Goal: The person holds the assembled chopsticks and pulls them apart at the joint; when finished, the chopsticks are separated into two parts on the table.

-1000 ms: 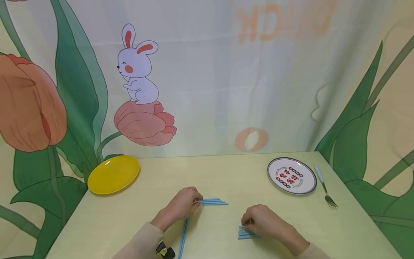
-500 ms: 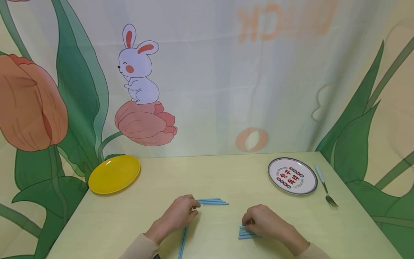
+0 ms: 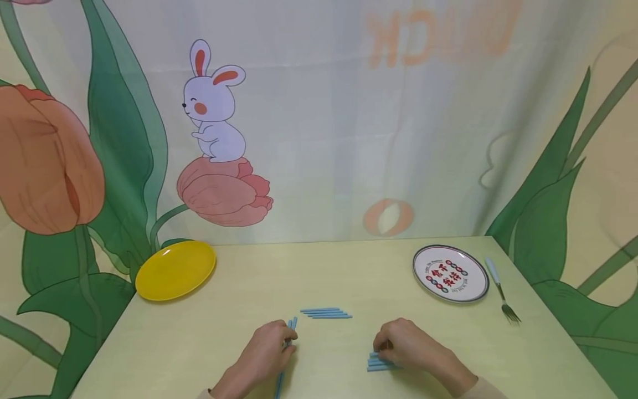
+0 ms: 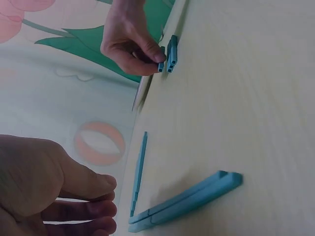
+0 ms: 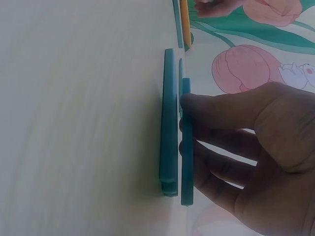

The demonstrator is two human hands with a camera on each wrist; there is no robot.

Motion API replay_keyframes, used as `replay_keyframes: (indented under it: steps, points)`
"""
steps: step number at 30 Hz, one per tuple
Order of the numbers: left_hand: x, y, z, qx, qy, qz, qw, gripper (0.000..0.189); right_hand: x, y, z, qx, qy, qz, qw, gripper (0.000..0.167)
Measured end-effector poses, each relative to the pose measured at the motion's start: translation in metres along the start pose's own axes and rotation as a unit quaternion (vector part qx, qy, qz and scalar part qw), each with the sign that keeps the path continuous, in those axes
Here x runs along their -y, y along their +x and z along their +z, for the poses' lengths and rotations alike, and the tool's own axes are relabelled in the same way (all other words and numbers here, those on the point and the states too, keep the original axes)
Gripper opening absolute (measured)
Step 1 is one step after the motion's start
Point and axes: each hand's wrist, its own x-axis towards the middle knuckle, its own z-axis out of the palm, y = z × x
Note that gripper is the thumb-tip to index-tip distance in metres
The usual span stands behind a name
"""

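My left hand [image 3: 266, 349] is over a pair of blue sticks [image 3: 279, 385] that lie lengthwise on the table, their far ends showing past its fingers. In the left wrist view the thumb and fingers hang loose, a small gap away from these sticks [image 4: 197, 196]. Farther off, several blue sticks [image 3: 326, 313] lie side by side in a slanted row. My right hand [image 3: 408, 344] pinches one square-edged blue stick [image 5: 187, 162] between thumb and fingertips. Close beside it lie more blue sticks [image 5: 169, 123], partly under that hand in the head view.
At the back left stands a yellow plate [image 3: 175, 271]. A white plate [image 3: 451, 274] with red lettering is at the back right, next to a fork [image 3: 502, 291] with a pale handle. A printed curtain [image 3: 319, 122] borders the table's far edge.
My left hand has let go of the row of sticks and moved nearer and left, over the lengthwise pair. The row now shows whole. My right hand stays in place.
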Motion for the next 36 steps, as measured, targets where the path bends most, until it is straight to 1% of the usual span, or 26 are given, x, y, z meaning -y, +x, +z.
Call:
replay_keyframes:
  steps: [6, 9, 11, 14, 17, 25, 31, 34, 36]
  points:
    - [0.004, -0.009, 0.001, 0.010, -0.009, -0.013, 0.9998, 0.012, 0.002, 0.000, 0.001, 0.003, 0.001, 0.007, 1.0000, 0.008]
    - [0.004, -0.011, 0.002, 0.020, -0.015, -0.028, 0.9993, 0.015, 0.002, 0.000, 0.001, 0.004, 0.004, 0.010, 0.9999, 0.008]
    - [0.004, -0.013, 0.002, 0.034, -0.015, -0.045, 0.9983, 0.016, 0.002, 0.000, 0.001, 0.006, 0.005, 0.012, 0.9999, 0.009]
    - [0.003, -0.016, 0.002, 0.064, -0.024, -0.076, 0.9947, 0.019, 0.001, 0.000, 0.001, 0.009, 0.005, 0.015, 0.9998, 0.009]
    - [0.003, -0.018, 0.003, 0.083, -0.033, -0.102, 0.9908, 0.020, 0.000, 0.001, 0.002, 0.009, 0.002, 0.014, 0.9999, 0.010]
    - [0.000, -0.020, 0.005, 0.093, -0.044, -0.134, 0.9857, 0.021, -0.002, 0.001, 0.003, 0.009, 0.000, 0.010, 0.9999, 0.010]
    - [-0.003, -0.024, 0.009, 0.083, -0.054, -0.139, 0.9854, 0.021, -0.002, 0.001, 0.003, 0.012, 0.002, 0.013, 0.9998, 0.009]
    - [-0.004, -0.026, 0.012, 0.080, -0.053, -0.140, 0.9854, 0.021, -0.003, 0.000, 0.003, 0.011, 0.002, 0.015, 0.9998, 0.009]
    - [-0.005, -0.026, 0.012, 0.083, -0.047, -0.148, 0.9844, 0.022, -0.003, 0.000, 0.003, 0.009, 0.003, 0.015, 0.9998, 0.009]
